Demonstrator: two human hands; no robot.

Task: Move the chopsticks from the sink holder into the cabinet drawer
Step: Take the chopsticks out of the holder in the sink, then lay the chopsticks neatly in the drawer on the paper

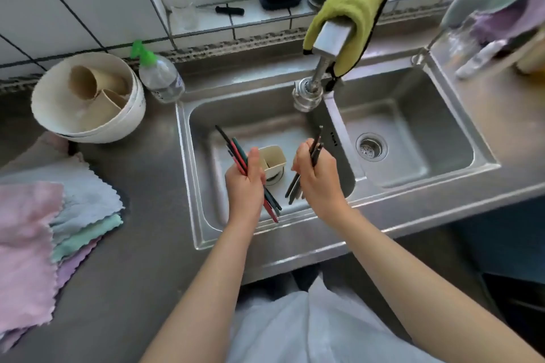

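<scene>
Over the left basin of the steel sink [203,215], my left hand [244,186] grips a bundle of red, teal and dark chopsticks [233,147]; their ends stick out above and below the fist. My right hand [317,177] is closed on a few dark chopsticks [315,144], tips pointing up toward the faucet and down into the basin. Between the hands a beige square holder [274,158] stands in the basin over the drain, and looks empty. No drawer is in view.
A faucet [309,88] draped with a green cloth [351,0] rises behind the hands. On the left counter sit a white bowl with beige cups [88,97], a spray bottle [160,76] and stacked cloths [44,221]. The right basin has a drain [371,147].
</scene>
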